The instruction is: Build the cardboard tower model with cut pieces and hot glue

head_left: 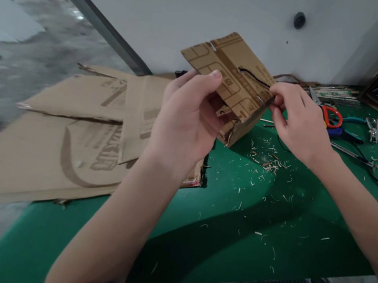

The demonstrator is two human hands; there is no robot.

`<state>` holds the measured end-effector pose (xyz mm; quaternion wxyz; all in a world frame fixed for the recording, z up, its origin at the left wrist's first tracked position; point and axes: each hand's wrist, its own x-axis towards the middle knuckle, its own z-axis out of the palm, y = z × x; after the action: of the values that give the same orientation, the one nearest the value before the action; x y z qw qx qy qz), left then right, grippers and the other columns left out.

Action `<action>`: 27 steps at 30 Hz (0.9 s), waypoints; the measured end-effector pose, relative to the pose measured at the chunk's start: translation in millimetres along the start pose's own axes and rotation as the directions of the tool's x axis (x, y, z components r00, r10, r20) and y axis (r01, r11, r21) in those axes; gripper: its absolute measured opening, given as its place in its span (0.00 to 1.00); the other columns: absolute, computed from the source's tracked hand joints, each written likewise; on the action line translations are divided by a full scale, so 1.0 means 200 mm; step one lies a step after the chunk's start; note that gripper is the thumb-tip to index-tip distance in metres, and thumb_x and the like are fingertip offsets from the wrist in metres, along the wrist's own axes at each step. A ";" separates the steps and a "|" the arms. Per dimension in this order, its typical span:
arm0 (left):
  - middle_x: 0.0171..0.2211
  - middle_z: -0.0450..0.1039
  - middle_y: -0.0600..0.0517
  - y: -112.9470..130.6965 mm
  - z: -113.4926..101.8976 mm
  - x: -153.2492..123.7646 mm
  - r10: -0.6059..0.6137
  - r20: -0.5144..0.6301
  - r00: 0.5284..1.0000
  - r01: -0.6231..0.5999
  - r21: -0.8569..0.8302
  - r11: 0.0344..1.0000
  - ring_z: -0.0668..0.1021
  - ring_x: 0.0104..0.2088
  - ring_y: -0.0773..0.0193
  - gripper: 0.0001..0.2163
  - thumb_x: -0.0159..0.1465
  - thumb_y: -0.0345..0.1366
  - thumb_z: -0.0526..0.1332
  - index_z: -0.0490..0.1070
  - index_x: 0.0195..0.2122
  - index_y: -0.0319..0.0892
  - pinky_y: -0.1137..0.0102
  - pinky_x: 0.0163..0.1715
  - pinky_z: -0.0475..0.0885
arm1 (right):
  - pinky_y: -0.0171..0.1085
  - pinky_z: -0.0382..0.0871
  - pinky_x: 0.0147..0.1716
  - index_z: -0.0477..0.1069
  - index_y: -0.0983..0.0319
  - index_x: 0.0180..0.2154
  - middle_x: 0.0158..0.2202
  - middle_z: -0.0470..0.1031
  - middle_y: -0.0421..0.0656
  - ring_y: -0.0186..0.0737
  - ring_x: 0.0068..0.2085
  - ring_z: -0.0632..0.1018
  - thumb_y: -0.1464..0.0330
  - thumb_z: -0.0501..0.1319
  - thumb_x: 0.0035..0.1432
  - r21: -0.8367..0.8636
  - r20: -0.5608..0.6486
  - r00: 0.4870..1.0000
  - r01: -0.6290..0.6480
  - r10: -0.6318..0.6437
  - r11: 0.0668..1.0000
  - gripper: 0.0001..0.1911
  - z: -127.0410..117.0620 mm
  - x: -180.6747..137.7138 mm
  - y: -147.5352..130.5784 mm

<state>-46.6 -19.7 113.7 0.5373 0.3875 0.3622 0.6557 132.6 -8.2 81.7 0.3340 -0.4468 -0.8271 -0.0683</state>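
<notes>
My left hand (185, 121) is clamped round the cardboard piece (235, 69), thumb on top, holding it up above the green table (251, 219). My right hand (299, 121) pinches its right edge, just where a black cord (254, 76) ends. My fingers hide whether the cord's pinched too.

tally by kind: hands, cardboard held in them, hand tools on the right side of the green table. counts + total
Hands: 2 (left hand, right hand)
Small brown folded cardboard piece, held by both: 1
Red-handled scissors: 1
Blue-handled tool: 1
Small silver metal tool: 1
Total: 6
</notes>
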 end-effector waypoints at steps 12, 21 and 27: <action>0.37 0.76 0.46 -0.05 -0.06 0.05 0.110 0.007 0.994 -0.110 0.023 0.994 0.76 0.37 0.61 0.06 0.63 0.33 0.62 0.73 0.28 0.44 0.73 0.32 0.78 | 0.45 0.73 0.47 0.74 0.60 0.49 0.45 0.79 0.51 0.48 0.47 0.79 0.65 0.45 0.74 -0.072 -0.019 0.993 -0.114 0.113 0.991 0.19 0.00 0.01 0.01; 0.36 0.75 0.49 -0.07 -0.07 0.06 0.124 -0.017 0.992 -0.123 0.048 0.991 0.77 0.36 0.63 0.05 0.66 0.34 0.62 0.74 0.32 0.42 0.73 0.30 0.76 | 0.40 0.67 0.38 0.73 0.61 0.44 0.39 0.77 0.48 0.44 0.40 0.76 0.70 0.50 0.68 -0.088 0.034 0.989 -0.141 0.144 0.986 0.13 -0.01 0.02 -0.02; 0.45 0.78 0.47 -0.05 -0.06 0.10 0.136 -0.067 0.988 -0.141 -0.075 0.987 0.79 0.53 0.56 0.09 0.67 0.40 0.63 0.71 0.32 0.42 0.63 0.57 0.78 | 0.39 0.55 0.31 0.75 0.63 0.39 0.35 0.78 0.46 0.42 0.35 0.75 0.67 0.55 0.63 -0.098 0.321 0.939 -0.093 0.120 0.991 0.11 0.02 -0.01 -0.06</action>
<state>-55.6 1.8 101.1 0.4940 0.3695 0.3247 0.7169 121.8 -16.1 80.2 0.1774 -0.5093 -0.8420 -0.0087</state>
